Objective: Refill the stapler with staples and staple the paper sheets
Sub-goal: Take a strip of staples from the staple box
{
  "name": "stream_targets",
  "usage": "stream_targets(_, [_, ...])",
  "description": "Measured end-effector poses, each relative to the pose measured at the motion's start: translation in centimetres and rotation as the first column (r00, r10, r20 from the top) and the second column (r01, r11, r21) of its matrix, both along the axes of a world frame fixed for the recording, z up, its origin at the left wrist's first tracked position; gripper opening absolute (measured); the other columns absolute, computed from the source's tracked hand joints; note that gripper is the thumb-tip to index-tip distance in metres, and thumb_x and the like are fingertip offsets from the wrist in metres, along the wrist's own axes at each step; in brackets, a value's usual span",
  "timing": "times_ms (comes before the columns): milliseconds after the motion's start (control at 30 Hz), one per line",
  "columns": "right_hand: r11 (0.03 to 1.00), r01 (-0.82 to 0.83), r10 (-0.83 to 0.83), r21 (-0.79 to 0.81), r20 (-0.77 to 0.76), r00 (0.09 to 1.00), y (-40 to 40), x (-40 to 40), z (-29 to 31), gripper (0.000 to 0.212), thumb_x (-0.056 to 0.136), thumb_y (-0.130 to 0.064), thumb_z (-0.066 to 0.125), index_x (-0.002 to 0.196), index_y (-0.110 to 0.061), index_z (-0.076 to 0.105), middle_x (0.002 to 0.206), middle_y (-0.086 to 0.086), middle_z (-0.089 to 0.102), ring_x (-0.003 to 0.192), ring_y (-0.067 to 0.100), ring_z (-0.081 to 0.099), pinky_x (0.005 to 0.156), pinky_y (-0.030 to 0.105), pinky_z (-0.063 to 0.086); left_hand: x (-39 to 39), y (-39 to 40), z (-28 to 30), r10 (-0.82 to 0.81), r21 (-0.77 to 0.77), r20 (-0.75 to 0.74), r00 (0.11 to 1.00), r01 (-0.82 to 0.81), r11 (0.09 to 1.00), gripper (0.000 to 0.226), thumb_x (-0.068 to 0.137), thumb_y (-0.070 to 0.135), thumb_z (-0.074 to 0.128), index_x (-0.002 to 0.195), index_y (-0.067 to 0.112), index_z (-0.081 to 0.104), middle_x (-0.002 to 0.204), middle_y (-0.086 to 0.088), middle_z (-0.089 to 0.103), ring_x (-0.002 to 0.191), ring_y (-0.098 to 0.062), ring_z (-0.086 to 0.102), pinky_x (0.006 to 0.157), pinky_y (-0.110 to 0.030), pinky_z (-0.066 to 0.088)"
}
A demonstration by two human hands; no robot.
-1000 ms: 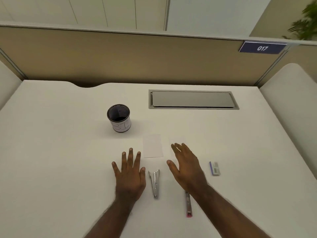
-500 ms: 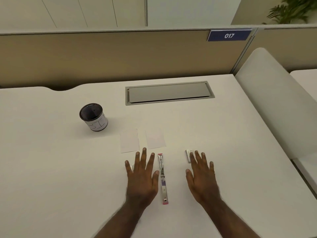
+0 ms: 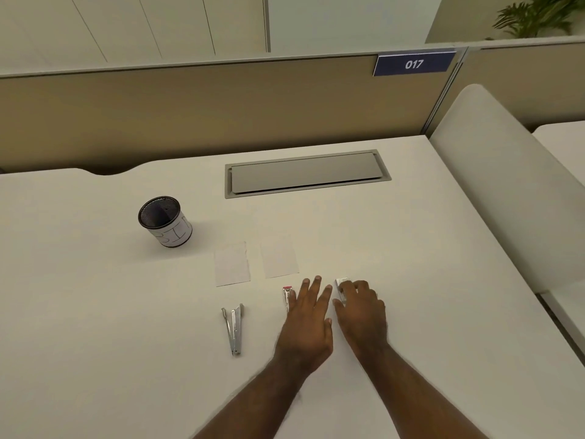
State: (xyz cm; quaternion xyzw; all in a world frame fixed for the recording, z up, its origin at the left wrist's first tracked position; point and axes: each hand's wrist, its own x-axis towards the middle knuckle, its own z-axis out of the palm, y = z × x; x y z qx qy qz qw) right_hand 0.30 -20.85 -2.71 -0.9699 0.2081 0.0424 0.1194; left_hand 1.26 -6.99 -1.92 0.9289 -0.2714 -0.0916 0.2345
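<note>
On the white desk (image 3: 126,312), the stapler (image 3: 287,297) lies under left-hand fingers (image 3: 311,291).

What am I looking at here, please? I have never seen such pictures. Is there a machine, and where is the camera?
No machine: these are a person's two bare hands, filmed by a camera worn on the head, looking down at a white desk. On it lie two paper sheets, a silver metal tool and a mesh cup. The left hand rests flat over a red-tipped stapler. The right hand curls its fingers over a small white box, probably staples.
</note>
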Motion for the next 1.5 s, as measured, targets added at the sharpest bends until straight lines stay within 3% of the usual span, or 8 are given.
stream_targets(67, [0.998, 0.021, -0.022, 0.066, 0.018, 1.0, -0.2, 0.3, 0.3, 0.03, 0.095, -0.035, 0.048, 0.123, -0.025, 0.052, 0.123, 0.001, 0.057, 0.106, 0.019, 0.057, 0.089, 0.032, 0.047, 0.5, -0.5, 0.3, 0.01, -0.143, -0.125, 0.992, -0.028, 0.989, 0.065, 0.097, 0.029, 0.045, 0.153, 0.031, 0.013, 0.155, 0.02, -0.007, 0.146, -0.003, -0.012, 0.122, -0.035, 0.004])
stream_targets(167, [0.968, 0.075, -0.099, 0.238, 0.088, 0.991, -0.4, 0.2, 1.6, 0.022, 0.09, -0.028, 0.056, 0.111, -0.021, 0.054, 0.111, 0.0, 0.058, 0.1, 0.021, 0.056, 0.084, 0.035, 0.049, 1.7, -1.1, 1.8, 0.08, -0.38, -0.352, 0.933, -0.22, 0.899, 0.07, 0.094, 0.027, 0.06, 0.152, 0.029, 0.02, 0.155, 0.02, 0.014, 0.146, -0.005, 0.016, 0.116, -0.021, 0.018])
stream_targets(267, [0.933, 0.025, -0.105, 0.36, 0.203, 0.974, -0.3, -0.5, 3.9, 0.029, 0.085, -0.031, 0.065, 0.111, -0.022, 0.053, 0.106, -0.004, 0.058, 0.096, 0.018, 0.058, 0.08, 0.034, 0.052, 3.2, -1.1, 3.6, 0.072, -0.503, -0.658, 0.749, -0.509, 0.698, 0.064, 0.094, 0.024, 0.062, 0.148, 0.035, 0.028, 0.152, 0.013, 0.032, 0.137, -0.009, 0.037, 0.105, -0.021, 0.037])
stream_targets(433, [0.916, -0.084, -0.027, 0.393, 0.267, 0.963, -0.1, -2.1, 8.2, 0.032, 0.082, -0.037, 0.069, 0.109, -0.032, 0.052, 0.1, -0.02, 0.052, 0.085, 0.002, 0.056, 0.066, 0.013, 0.043, 4.1, -0.7, 4.7, -0.21, -0.535, -0.84, 0.5, -0.699, 0.474, 0.034, 0.098, 0.025, 0.056, 0.132, 0.028, 0.053, 0.134, -0.007, 0.061, 0.114, -0.02, 0.06, 0.098, -0.034, 0.048])
stream_targets(767, [0.914, -0.148, 0.014, 0.378, 0.335, 0.942, 0.3, -2.6, 11.5, 0.027, 0.083, -0.032, 0.07, 0.106, -0.029, 0.056, 0.095, -0.019, 0.052, 0.083, 0.0, 0.052, 0.065, 0.007, 0.035, 4.0, -0.7, 6.1, -0.505, -0.537, -0.792, 0.343, -0.786, 0.306, 0.035, 0.083, 0.018, 0.072, 0.116, 0.011, 0.062, 0.116, -0.021, 0.066, 0.096, -0.032, 0.069, 0.078, -0.033, 0.06])
stream_targets(1033, [0.912, -0.31, 0.127, 0.268, 0.534, 0.836, 0.2, -3.5, 11.6, 0.025, 0.086, -0.03, 0.069, 0.111, -0.025, 0.066, 0.114, -0.008, 0.06, 0.095, 0.004, 0.06, 0.078, 0.013, 0.049, 4.7, -0.5, 6.9, -0.529, -0.5, -0.779, 0.336, -0.842, 0.203, 0.027, 0.085, 0.02, 0.064, 0.109, 0.009, 0.06, 0.109, -0.018, 0.071, 0.093, -0.03, 0.071, 0.067, -0.03, 0.061])
stream_targets(1300, [0.931, -0.357, 0.211, 0.074, 0.688, 0.694, 0.2, -4.0, 12.2, 0.02, 0.093, -0.028, 0.059, 0.102, -0.014, 0.072, 0.107, 0.004, 0.066, 0.098, 0.012, 0.062, 0.079, 0.014, 0.05, 4.9, -0.3, 7.6, -0.541, -0.497, -0.769, 0.34, -0.85, 0.173, 0.022, 0.084, 0.023, 0.061, 0.102, 0.011, 0.065, 0.104, -0.013, 0.074, 0.095, -0.03, 0.072, 0.067, -0.029, 0.061])
stream_targets(1500, [0.919, -0.392, 0.251, 0.042, 0.704, 0.665, 0.3, -4.1, 12.4, 0.011, 0.087, -0.016, 0.07, 0.097, -0.011, 0.069, 0.101, 0.006, 0.066, 0.095, 0.017, 0.063, 0.079, 0.026, 0.054, 4.8, -0.2, 8.4, -0.582, -0.485, -0.743, 0.331, -0.865, 0.126, 0.02, 0.084, 0.021, 0.06, 0.095, 0.011, 0.073, 0.106, -0.016, 0.073, 0.096, -0.035, 0.071, 0.068, -0.033, 0.062])
